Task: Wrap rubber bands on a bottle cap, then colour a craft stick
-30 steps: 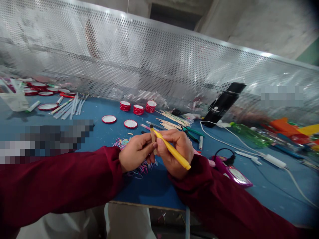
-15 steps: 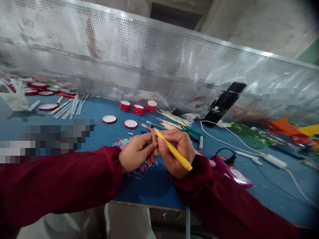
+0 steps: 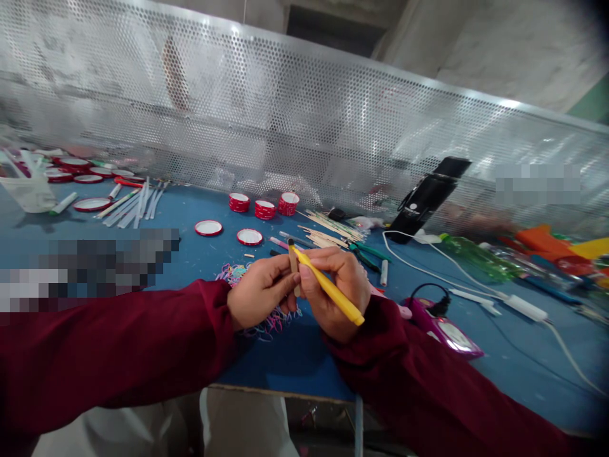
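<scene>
My left hand point(image 3: 259, 293) pinches a flat wooden stick point(image 3: 293, 261) and holds it upright above the blue table point(image 3: 295, 355). My right hand point(image 3: 335, 289) grips a yellow marker point(image 3: 333, 292) like a pen, its tip against the dark upper end of the stick. Both hands meet just above a tangle of coloured rubber bands point(image 3: 266, 320). Dark red sleeves cover both forearms.
Red-rimmed lids point(image 3: 208, 228) and small red tubs point(image 3: 264, 208) lie behind the hands, beside loose wooden sticks point(image 3: 328, 231) and green-handled pliers point(image 3: 368, 254). A pink device with a cable point(image 3: 445, 327) sits right. A perforated metal screen point(image 3: 285, 120) backs the table.
The hands stay almost still; the marker shifted slightly down and back against the stick's tip.
</scene>
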A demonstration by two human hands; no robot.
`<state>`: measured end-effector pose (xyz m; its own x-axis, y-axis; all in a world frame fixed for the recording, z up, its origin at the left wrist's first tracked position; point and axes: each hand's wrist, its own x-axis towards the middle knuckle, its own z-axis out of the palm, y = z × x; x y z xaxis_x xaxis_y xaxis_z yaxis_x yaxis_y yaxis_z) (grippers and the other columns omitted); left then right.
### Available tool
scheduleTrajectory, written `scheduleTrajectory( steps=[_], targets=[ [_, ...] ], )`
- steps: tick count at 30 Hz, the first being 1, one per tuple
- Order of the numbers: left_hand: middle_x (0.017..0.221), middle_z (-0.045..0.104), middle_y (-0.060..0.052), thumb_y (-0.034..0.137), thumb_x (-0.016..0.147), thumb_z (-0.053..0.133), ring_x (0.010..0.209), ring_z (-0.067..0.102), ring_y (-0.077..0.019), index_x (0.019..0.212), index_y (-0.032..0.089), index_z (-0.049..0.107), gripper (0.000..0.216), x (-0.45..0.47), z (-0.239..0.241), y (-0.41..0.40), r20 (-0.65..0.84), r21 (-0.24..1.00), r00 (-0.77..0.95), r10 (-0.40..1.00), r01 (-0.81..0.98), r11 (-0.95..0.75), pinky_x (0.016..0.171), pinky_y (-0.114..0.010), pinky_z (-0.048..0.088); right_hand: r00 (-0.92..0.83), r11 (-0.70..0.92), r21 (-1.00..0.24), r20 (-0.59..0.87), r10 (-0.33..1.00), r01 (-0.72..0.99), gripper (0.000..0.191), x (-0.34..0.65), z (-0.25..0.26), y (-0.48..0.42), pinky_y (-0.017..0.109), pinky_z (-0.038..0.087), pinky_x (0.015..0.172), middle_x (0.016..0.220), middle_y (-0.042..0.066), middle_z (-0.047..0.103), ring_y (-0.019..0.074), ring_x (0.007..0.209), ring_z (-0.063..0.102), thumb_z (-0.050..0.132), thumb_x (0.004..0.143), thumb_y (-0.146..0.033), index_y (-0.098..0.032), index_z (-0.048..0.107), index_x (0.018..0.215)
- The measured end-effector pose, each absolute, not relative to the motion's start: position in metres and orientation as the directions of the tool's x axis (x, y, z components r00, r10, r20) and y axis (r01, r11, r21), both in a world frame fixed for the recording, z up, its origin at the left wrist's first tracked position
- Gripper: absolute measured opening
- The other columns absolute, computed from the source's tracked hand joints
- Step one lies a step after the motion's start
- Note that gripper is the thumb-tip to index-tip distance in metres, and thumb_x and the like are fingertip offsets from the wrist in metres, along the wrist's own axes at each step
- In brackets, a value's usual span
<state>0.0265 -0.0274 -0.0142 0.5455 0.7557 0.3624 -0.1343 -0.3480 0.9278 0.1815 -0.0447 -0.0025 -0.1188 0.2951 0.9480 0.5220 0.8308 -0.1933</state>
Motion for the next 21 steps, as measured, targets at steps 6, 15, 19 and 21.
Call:
scheduleTrajectory(
  steps=[6, 15, 19, 21],
  targets=[
    [0.058, 0.061, 0.001, 0.055, 0.095, 0.056, 0.046, 0.057, -0.01, 0.084, 0.017, 0.052, 0.039, 0.0272, -0.0143, -0.0279, 0.369, 0.925, 0.544, 0.754, -0.136, -0.354, 0.047, -0.021, 0.048, -0.094, 0.838, -0.194, 0.956, 0.279, 0.51, 0.019, 0.1814, -0.004, -0.0442, 0.037, 0.061, 0.074, 0.091, 0.004, 0.072, 0.0196, 0.086, 0.073, 0.067, 0.086, -0.012, -0.024, 0.058, 0.097],
    [0.056, 0.058, 0.003, 0.052, 0.093, 0.061, 0.045, 0.056, -0.0096, 0.081, 0.018, 0.051, 0.037, 0.0278, -0.0156, -0.028, 0.388, 0.919, 0.54, 0.747, -0.161, -0.36, 0.046, -0.02, 0.047, -0.134, 0.839, -0.173, 0.951, 0.279, 0.516, 0.018, 0.1823, -0.0023, -0.0449, 0.036, 0.061, 0.075, 0.092, 0.002, 0.073, 0.0197, 0.086, 0.074, 0.069, 0.086, -0.015, -0.024, 0.058, 0.096],
    [0.056, 0.059, 0.002, 0.051, 0.093, 0.061, 0.045, 0.057, -0.0099, 0.081, 0.018, 0.051, 0.036, 0.028, -0.0155, -0.0277, 0.38, 0.922, 0.538, 0.752, -0.161, -0.351, 0.046, -0.02, 0.047, -0.142, 0.842, -0.184, 0.946, 0.292, 0.507, 0.017, 0.1815, -0.0031, -0.0442, 0.037, 0.062, 0.075, 0.092, 0.003, 0.073, 0.0202, 0.087, 0.074, 0.068, 0.086, -0.015, -0.024, 0.058, 0.096],
    [0.057, 0.059, 0.002, 0.053, 0.093, 0.059, 0.046, 0.057, -0.0099, 0.081, 0.018, 0.051, 0.038, 0.0279, -0.0155, -0.0275, 0.381, 0.921, 0.54, 0.75, -0.152, -0.359, 0.047, -0.021, 0.048, -0.132, 0.837, -0.187, 0.947, 0.293, 0.514, 0.018, 0.1809, -0.0041, -0.0435, 0.036, 0.061, 0.075, 0.091, 0.002, 0.072, 0.0198, 0.086, 0.074, 0.068, 0.086, -0.014, -0.024, 0.058, 0.096]
  ],
)
